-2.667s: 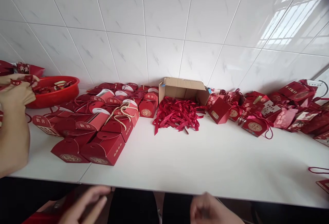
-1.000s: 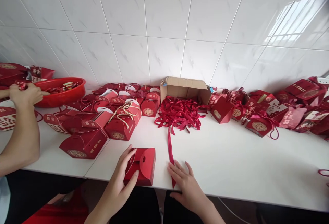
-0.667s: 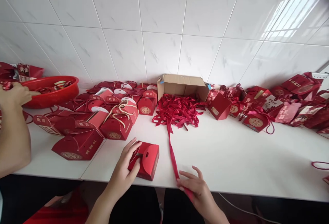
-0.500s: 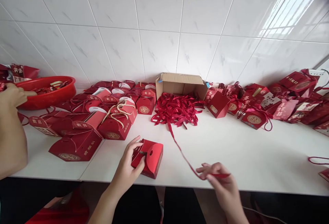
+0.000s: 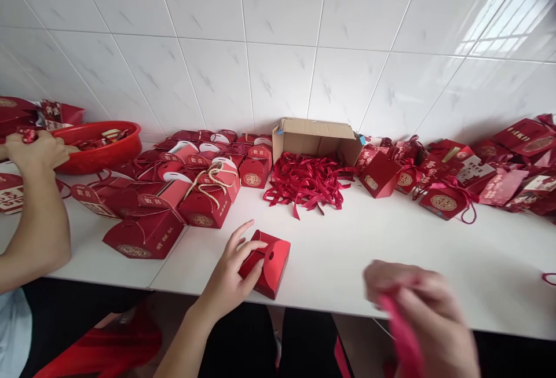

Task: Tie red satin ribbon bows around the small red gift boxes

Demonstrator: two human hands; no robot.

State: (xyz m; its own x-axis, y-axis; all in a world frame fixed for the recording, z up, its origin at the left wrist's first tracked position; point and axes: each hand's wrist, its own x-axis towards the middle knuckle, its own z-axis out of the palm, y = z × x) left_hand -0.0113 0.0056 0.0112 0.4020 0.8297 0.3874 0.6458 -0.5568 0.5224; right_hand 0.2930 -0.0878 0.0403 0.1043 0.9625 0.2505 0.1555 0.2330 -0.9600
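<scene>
My left hand rests on a small red gift box near the table's front edge, thumb and fingers pressing its rounded top flaps together. Part of the box is hidden behind those fingers. On the right, my right hand is closed around a red ribbon that hangs down past the table edge. Motion blurs this hand and the ribbon. Farther back, a tangled heap of red ribbons spills from an open cardboard box lying against the wall.
Several red gift boxes stand in rows at the left, one with a gold cord. More boxes with ribbons line the wall at the right. Another person's hand is beside a red basin at far left.
My right hand has drawn the ribbon free of the heap and moved right, closer to me. Under my left hand, the box's top flaps have come closer together. The view has shifted slightly.
</scene>
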